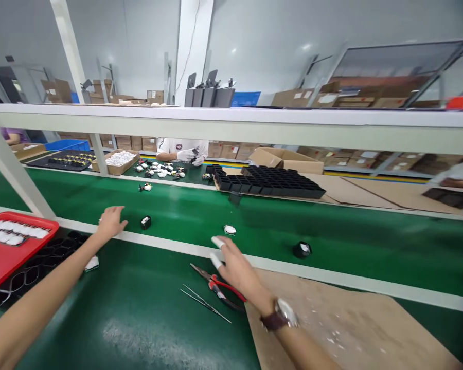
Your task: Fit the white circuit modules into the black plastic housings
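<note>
My left hand (111,223) reaches over the pale rail at the near edge of the green belt (185,216), thumb apart from the fingers. To its right a small black case (145,222) with something white inside stands on the belt. My right hand (237,270), with white covers on two fingertips, is held open just short of a small white-topped part (229,229) on the belt. Neither hand visibly holds anything. Beneath the right hand lie red-handled pliers (216,285) and metal tweezers (205,304). Another black case (302,250) sits farther right.
A red tray (19,257) of white parts rests over black cases (54,257) at left. Brown cardboard (332,318) covers the near right. Across the belt, a gloved co-worker (185,153) handles a dark piece beside rows of black cases (278,182). A shelf beam (231,126) spans above.
</note>
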The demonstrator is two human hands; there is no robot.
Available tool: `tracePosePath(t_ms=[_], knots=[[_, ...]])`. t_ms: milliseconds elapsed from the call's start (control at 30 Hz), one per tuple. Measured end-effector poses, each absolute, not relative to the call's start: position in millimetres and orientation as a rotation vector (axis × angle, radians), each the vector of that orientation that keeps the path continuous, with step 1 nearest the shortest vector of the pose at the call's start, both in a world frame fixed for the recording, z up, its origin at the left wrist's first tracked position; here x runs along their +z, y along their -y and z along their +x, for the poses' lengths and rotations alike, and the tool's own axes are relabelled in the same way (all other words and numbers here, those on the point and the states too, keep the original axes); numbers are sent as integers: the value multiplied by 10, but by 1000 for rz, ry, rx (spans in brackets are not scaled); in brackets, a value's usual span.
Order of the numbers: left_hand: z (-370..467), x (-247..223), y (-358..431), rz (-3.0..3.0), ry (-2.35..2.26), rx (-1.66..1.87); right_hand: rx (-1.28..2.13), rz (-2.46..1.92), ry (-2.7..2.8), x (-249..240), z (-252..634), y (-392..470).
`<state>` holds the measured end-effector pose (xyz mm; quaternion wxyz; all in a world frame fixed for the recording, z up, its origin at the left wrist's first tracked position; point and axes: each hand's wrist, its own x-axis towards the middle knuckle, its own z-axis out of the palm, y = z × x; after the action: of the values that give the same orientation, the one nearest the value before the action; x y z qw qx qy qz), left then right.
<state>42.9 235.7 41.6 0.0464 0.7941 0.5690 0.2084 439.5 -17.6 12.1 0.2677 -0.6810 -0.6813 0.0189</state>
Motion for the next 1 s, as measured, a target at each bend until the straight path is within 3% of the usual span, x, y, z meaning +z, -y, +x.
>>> tracePosePath(t_ms=[200,400,533,800,1000], knots=[[98,491,-2649,2386,-1854,333,-12,-2195,1516,9,5429,-276],[229,517,-2575,2474,-1663,344,38,-2162,1563,-12,5477,-528],[328,498,-2051,2522,-1416,406,124,-1921,1768,33,4961,-514],[263,379,-865,2591,-1127,437,436,-1065,2342,191,3075,147],[-597,608,-739,2727,-1571,563,184,-1243,2363,166,2733,548]])
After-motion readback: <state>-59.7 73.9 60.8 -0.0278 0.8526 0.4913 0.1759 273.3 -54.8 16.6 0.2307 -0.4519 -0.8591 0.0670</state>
